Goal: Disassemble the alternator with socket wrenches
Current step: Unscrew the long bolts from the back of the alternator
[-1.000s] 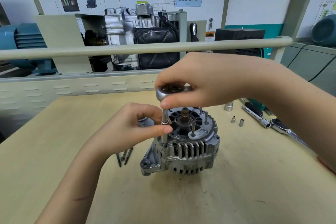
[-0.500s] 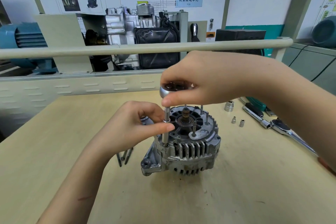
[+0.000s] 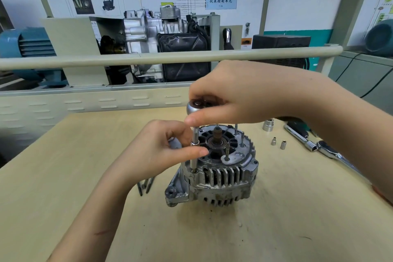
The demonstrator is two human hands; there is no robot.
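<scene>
Alternator [image 3: 221, 174] sits mid-table [image 3: 63, 176], bare wood around. Right hand [image 3: 240, 93] grips the wrench [image 3: 194, 106] head; left hand [image 3: 163, 151] pinches its upright shaft at the alternator's left rim.

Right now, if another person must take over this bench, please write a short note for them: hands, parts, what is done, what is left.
Left hand: pinches the wrench's upright shaft to steady it.
Right hand: grips the ratchet head on top of the shaft.
Alternator: stands on the table, the shaft's lower end seated on a bolt at its left rim.
Done: three long bolts lie on the table left of the alternator.
Left: finish this bolt, then separate the housing.
Spares: a second ratchet, one big socket and two small sockets lie to the right.
</scene>
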